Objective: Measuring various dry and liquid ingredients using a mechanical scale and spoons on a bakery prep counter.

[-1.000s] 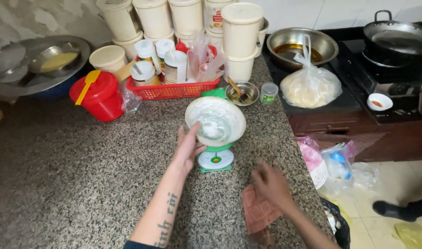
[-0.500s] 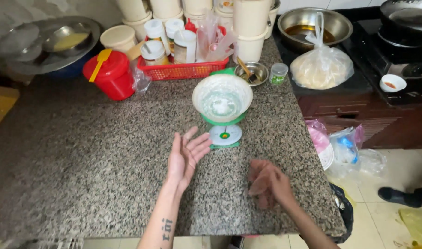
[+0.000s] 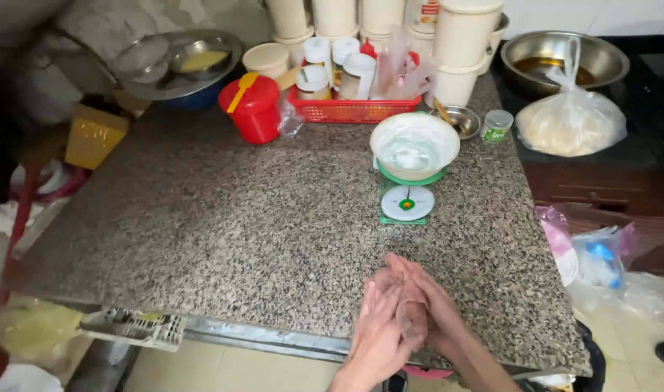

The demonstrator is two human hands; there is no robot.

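Head view: we note the left hand and right hand pressed together, palm to palm, over the near edge of the granite bench. Fingers of both lie flat and extended, not curled. Something dark sits between the palms; we cannot tell what it is, nor whether the fingers grip it.

Beyond the hands, approx. mid-bench, we see a green kitchen scale w/ a white bowl on top, well apart from the hands. Behind it: a red basket of cups, a red jug to its left, a small steel dish and a green-lidded jar to its right. Far right: a tied plastic bag beside a steel basin.
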